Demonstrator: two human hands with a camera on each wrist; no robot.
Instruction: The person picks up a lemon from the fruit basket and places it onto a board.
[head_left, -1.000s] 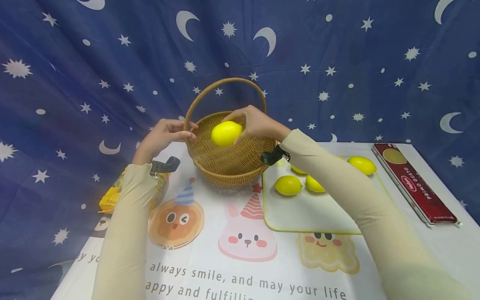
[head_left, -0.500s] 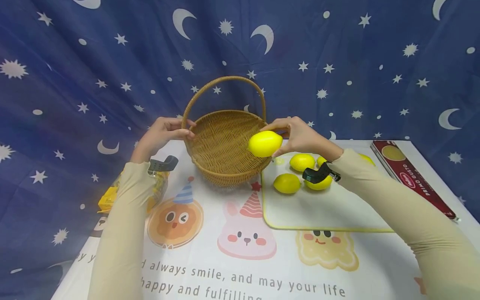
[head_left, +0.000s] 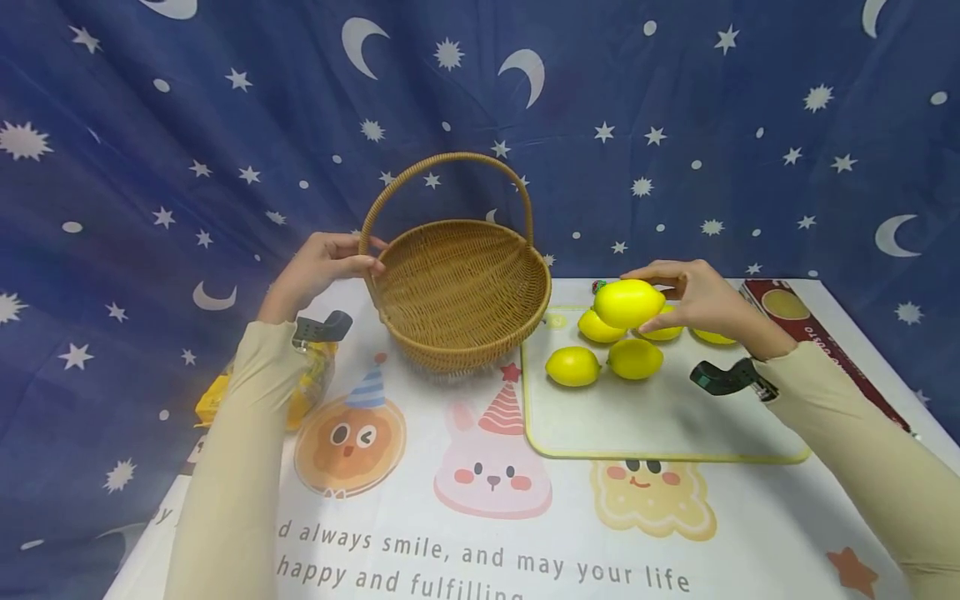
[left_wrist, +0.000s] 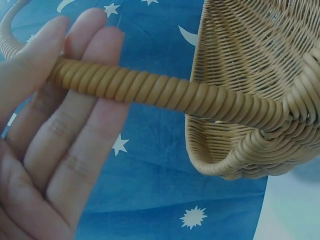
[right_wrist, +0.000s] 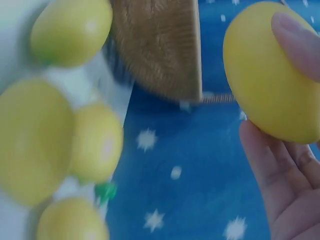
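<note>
My left hand [head_left: 318, 265] pinches the left side of the handle of a wicker basket [head_left: 459, 292], thumb on one side and fingers behind. In the left wrist view the handle [left_wrist: 165, 92] crosses the fingers. The basket leans toward me, its inside showing bare weave. To the right, my right hand [head_left: 708, 302] grips a yellow lemon [head_left: 627, 302], which hangs above a white board [head_left: 600, 429] with a yellow edge. Several other lemons [head_left: 572, 367] lie on that board, some partly covered by the held one. In the right wrist view the held lemon [right_wrist: 265, 75] sits between thumb and fingers.
A long red packet [head_left: 840, 367] lies at the right, partly behind my right arm. Beside my left sleeve is a yellow package [head_left: 217, 398], partly covered. A dark blue curtain [head_left: 622, 100] hangs right behind the table [head_left: 465, 562].
My right hand has carried the lemon rightward, from in front of the basket's opening to above the board. The left hand stays on the handle.
</note>
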